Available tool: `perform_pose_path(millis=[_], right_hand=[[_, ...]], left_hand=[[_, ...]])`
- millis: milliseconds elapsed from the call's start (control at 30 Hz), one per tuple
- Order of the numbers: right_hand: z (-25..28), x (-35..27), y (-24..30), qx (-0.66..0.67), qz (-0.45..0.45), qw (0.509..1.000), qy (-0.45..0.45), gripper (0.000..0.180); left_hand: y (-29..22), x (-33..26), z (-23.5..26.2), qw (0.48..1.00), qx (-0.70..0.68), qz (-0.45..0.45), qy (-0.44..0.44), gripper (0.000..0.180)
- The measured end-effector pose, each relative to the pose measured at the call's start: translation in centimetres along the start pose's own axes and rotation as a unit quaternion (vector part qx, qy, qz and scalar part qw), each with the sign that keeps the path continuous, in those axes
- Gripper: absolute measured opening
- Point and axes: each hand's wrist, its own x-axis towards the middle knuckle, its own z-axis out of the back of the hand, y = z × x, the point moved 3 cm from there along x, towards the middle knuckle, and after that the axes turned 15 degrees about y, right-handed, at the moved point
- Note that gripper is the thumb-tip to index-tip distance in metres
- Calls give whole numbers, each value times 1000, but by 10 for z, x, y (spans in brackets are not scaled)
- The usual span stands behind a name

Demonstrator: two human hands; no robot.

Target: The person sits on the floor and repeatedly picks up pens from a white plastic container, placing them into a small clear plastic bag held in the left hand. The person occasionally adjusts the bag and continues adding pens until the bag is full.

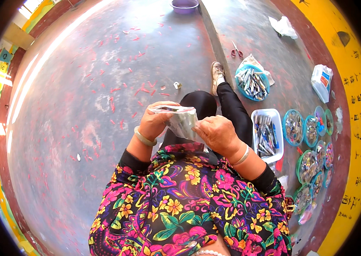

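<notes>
Spreading wide on the left, the gray floor (52, 145) gives lots of room to move; on the right, a white tub (267, 112) of pens (266, 138) sits nearer. A clear bag (182, 123) is up over the lap (199, 100). It looks light, floppy and maybe slippery. The left hand (152, 124) and right hand (219, 134) both pinch it. Its top edge (176, 109) seems best to hold.
</notes>
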Motion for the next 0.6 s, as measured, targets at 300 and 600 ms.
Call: perform_pose_path(millis=[300,600], right_hand=[[3,7,7,3,15,999,-36,8],[-10,6,-7,385,-134,913,-8,7]], left_hand=[[4,-1,9,995,-86,-11,46,53],[8,6,3,997,-72,-6,24,58]])
